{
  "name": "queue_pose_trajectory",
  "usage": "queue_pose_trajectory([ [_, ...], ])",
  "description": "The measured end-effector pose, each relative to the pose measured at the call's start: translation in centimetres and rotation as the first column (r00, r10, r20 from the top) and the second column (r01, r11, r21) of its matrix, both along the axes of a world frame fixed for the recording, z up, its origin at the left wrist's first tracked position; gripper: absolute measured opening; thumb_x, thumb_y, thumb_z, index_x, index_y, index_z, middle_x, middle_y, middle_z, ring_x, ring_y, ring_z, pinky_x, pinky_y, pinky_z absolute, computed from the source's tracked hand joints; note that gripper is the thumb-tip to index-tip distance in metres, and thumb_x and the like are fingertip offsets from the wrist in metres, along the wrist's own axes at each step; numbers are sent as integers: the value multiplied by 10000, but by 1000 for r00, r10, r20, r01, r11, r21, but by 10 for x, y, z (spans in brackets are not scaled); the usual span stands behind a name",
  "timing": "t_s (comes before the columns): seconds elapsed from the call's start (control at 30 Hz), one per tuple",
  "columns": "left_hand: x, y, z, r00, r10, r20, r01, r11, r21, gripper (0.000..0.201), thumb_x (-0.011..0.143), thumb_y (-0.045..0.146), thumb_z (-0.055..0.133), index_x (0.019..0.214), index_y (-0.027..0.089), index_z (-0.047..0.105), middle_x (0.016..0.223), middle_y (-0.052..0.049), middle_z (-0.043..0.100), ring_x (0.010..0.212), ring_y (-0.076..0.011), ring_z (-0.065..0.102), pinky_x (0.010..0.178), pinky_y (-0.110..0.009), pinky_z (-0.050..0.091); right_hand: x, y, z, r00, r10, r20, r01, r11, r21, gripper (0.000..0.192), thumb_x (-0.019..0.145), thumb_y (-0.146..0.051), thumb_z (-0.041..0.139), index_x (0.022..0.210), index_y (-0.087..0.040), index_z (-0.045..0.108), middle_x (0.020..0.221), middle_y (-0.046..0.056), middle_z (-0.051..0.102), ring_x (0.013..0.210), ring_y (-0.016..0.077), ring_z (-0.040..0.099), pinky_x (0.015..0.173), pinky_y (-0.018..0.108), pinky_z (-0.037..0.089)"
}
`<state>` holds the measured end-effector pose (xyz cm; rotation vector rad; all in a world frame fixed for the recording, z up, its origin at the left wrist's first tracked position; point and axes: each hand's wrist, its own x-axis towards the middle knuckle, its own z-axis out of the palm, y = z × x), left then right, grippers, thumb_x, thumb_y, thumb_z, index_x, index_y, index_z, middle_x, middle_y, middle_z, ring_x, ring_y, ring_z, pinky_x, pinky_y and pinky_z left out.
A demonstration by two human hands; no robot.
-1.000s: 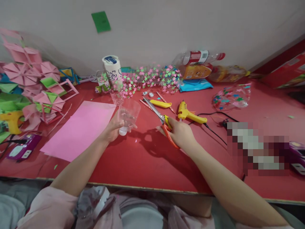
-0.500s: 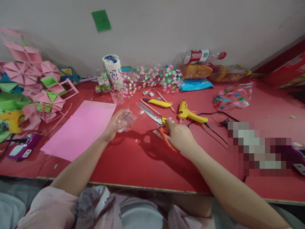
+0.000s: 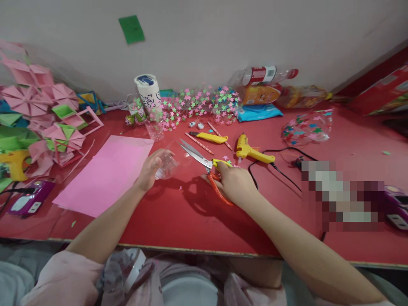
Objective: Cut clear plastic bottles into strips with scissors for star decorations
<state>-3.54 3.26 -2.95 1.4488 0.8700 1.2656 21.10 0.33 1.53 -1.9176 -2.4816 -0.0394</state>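
Observation:
My left hand is closed on a clear piece of plastic bottle, held just above the red table. The plastic is see-through, so its exact outline is hard to make out. In my right hand is a pair of scissors with one yellow and one orange handle. Its metal blades point up and left, close to the plastic's right side; whether they touch it I cannot tell. Pink paper sheets lie left of the plastic. Behind the blades lie a yellow utility knife and a striped straw.
A yellow glue gun with a black cord rests right of my right hand. Star-covered clear bottles and a white canister stand by the wall. Pink and green paper crafts pile up at left. A power strip lies below.
The scissors have moved slightly left toward the plastic piece. My left hand has turned slightly with the plastic. The whole view has shifted a little.

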Motion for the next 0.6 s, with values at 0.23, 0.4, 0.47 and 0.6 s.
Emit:
queue_pose_trajectory([
  [0.23,0,0,7,992,-92,83,97,993,-62,604,772,727,476,966,175,626,772,-54,664,551,-129,562,501,-253,420,2,0,-2,999,15,39,-15,1000,10,485,948,-530,305,942,-141,595,696,131,679,637,241,620,546,283,236],
  [0.4,-4,2,9,989,-117,94,126,988,-88,600,774,721,474,934,167,640,737,-52,668,530,-129,567,488,-256,428,5,2,-4,998,31,62,-33,999,22,441,943,-495,341,941,-139,600,678,130,675,624,236,607,550,281,236],
  [0.47,-5,3,10,985,-143,94,151,984,-94,587,786,706,474,930,163,645,726,-53,668,517,-128,565,471,-253,417,6,3,-5,997,40,71,-43,998,38,453,947,-496,327,947,-137,603,665,124,672,627,236,611,543,282,216],
  [0.6,-4,3,12,973,-216,83,224,970,-100,592,783,697,488,891,142,663,698,-59,665,503,-125,563,454,-239,401,9,3,-6,994,92,56,-97,991,89,510,943,-538,304,950,-122,599,667,123,672,631,235,615,533,287,181],
])
